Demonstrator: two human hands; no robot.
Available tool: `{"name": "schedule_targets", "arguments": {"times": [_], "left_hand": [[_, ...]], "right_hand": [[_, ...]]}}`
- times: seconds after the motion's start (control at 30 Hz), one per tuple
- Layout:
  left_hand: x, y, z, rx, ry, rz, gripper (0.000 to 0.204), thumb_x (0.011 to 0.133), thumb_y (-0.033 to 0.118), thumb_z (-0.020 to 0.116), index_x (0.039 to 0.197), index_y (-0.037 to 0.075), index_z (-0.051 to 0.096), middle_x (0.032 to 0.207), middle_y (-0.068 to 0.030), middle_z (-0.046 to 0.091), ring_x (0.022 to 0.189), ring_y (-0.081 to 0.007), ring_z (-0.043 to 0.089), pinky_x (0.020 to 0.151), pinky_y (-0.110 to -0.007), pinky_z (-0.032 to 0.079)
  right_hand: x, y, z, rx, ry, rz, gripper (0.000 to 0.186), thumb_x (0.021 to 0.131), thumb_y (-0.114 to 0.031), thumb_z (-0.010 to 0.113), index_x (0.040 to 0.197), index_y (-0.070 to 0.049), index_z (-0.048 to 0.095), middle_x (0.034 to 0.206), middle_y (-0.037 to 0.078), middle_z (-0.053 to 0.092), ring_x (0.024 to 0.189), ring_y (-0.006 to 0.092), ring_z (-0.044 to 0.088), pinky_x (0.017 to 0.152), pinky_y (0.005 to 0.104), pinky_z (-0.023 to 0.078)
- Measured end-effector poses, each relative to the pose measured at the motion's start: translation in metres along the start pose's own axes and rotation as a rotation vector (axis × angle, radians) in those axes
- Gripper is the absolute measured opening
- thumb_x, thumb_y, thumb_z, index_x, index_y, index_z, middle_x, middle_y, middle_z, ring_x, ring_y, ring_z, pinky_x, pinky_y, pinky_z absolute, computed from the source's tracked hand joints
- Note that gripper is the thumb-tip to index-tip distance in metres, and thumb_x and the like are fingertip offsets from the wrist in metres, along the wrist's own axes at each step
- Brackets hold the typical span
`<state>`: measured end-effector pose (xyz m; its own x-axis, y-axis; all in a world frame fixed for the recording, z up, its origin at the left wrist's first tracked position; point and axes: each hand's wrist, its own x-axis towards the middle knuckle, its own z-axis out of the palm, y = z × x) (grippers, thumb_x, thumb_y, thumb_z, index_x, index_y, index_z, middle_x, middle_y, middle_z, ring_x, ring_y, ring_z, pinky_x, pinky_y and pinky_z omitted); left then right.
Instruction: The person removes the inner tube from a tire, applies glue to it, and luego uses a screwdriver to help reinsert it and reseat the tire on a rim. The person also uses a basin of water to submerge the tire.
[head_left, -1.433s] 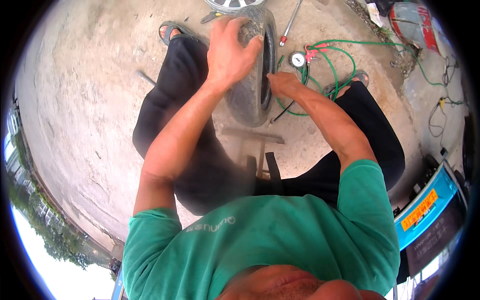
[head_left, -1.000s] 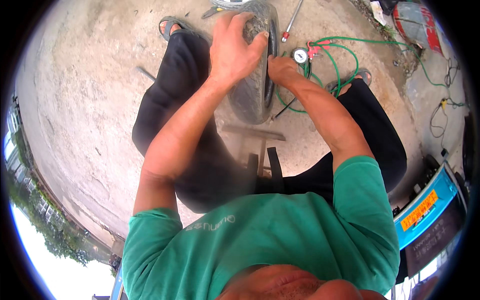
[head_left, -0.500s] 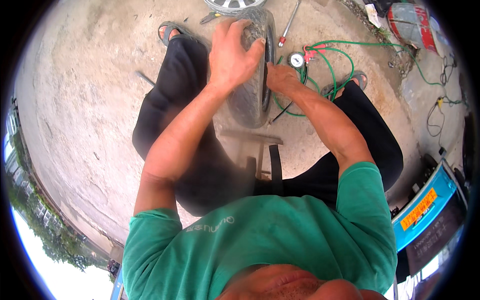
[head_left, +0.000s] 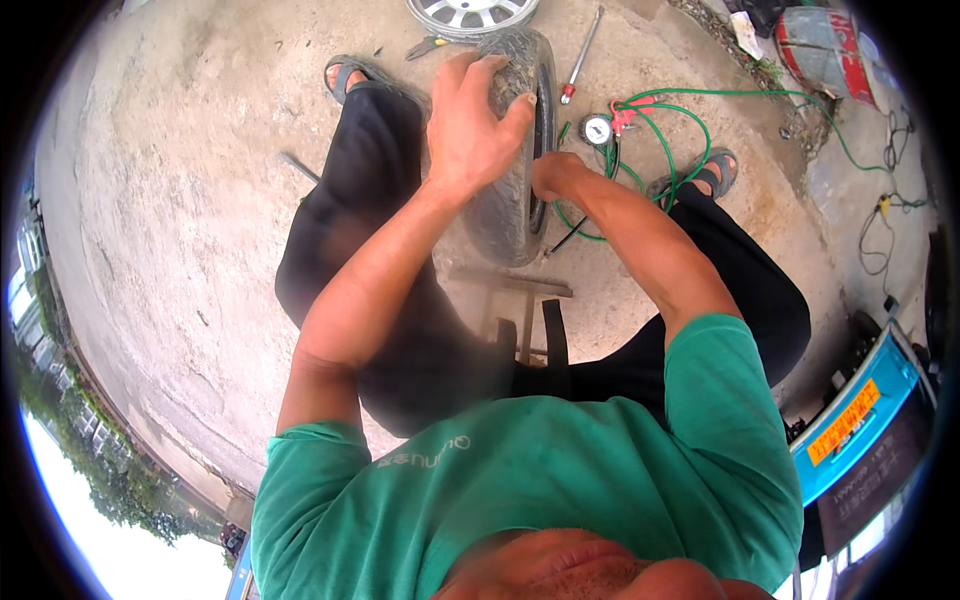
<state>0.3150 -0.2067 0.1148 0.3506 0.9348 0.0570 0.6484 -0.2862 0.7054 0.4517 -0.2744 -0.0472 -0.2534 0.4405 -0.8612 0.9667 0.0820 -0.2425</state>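
Observation:
A worn black tyre (head_left: 500, 225) stands upright between my knees, its opening facing right. My left hand (head_left: 470, 135) grips the top of the tread, fingers over it and thumb at the sidewall edge. My right hand (head_left: 562, 176) reaches to the inner edge of the opening, its fingertips hidden in the tyre. Just right of them, a round pressure gauge (head_left: 597, 129) with a red handle (head_left: 632, 113) lies on the ground among loops of green hose (head_left: 705, 135).
A silver wheel rim (head_left: 472, 14), pliers (head_left: 425, 48) and a long metal tool (head_left: 585, 50) lie beyond the tyre. A low wooden piece (head_left: 515, 285) is below it. A dented drum (head_left: 825, 55) is at upper right, a blue vehicle (head_left: 850, 460) at lower right.
My right hand has shifted up, then back down along the tyre's opening, now slightly lower than before. My left hand stays on the tread as the tyre moves slightly.

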Motion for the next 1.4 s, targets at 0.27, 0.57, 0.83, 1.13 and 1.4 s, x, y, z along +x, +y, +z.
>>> {"name": "schedule_targets", "arguments": {"times": [0.27, 0.57, 0.83, 1.13, 1.4], "left_hand": [[-0.004, -0.003, 0.003, -0.004, 0.029, 0.019, 0.053, 0.085, 0.031, 0.072, 0.130, 0.006, 0.060, 0.137, -0.0169, 0.052, 0.129, -0.0378, 0.049, 0.106, -0.047, 0.044], [0.001, 0.000, 0.002, -0.010, -0.002, -0.005, 0.053, 0.085, 0.031, 0.071, 0.130, 0.006, 0.061, 0.139, -0.0168, 0.051, 0.131, -0.0374, 0.047, 0.107, -0.046, 0.043], [0.000, -0.002, 0.002, 0.013, 0.001, 0.013, 0.053, 0.086, 0.031, 0.071, 0.131, 0.006, 0.061, 0.141, -0.0179, 0.050, 0.132, -0.0370, 0.048, 0.109, -0.046, 0.043], [-0.001, 0.000, -0.001, 0.006, 0.004, -0.005, 0.052, 0.086, 0.031, 0.072, 0.131, 0.005, 0.061, 0.138, -0.0182, 0.052, 0.131, -0.0370, 0.049, 0.108, -0.045, 0.043], [0.006, -0.003, -0.002, -0.019, 0.007, -0.014, 0.050, 0.087, 0.030, 0.071, 0.129, 0.005, 0.063, 0.135, -0.0169, 0.054, 0.128, -0.0350, 0.051, 0.107, -0.044, 0.044]], "right_hand": [[0.003, 0.015, 0.015, 0.165, 0.398, 0.107, 0.035, 0.087, -0.020, 0.064, 0.117, -0.001, 0.068, 0.112, 0.024, 0.073, 0.103, 0.0400, 0.072, 0.086, 0.0470, 0.058], [0.030, 0.003, 0.003, 0.028, 0.182, 0.191, 0.025, 0.092, -0.016, 0.064, 0.112, -0.012, 0.078, 0.119, 0.009, 0.075, 0.111, 0.0264, 0.072, 0.089, 0.0389, 0.058], [-0.012, -0.001, -0.002, 0.002, -0.009, 0.015, 0.042, 0.075, -0.006, 0.068, 0.116, -0.003, 0.073, 0.111, 0.018, 0.075, 0.105, 0.0345, 0.073, 0.083, 0.0447, 0.060], [-0.009, 0.019, -0.016, 0.237, 0.438, 0.120, 0.040, 0.093, -0.017, 0.052, 0.128, 0.002, 0.057, 0.116, 0.026, 0.071, 0.109, 0.0396, 0.070, 0.090, 0.0492, 0.056], [0.016, 0.010, -0.002, 0.181, 0.376, 0.164, 0.035, 0.091, -0.012, 0.056, 0.124, 0.001, 0.058, 0.116, 0.024, 0.072, 0.109, 0.0376, 0.071, 0.087, 0.0473, 0.058]]}}
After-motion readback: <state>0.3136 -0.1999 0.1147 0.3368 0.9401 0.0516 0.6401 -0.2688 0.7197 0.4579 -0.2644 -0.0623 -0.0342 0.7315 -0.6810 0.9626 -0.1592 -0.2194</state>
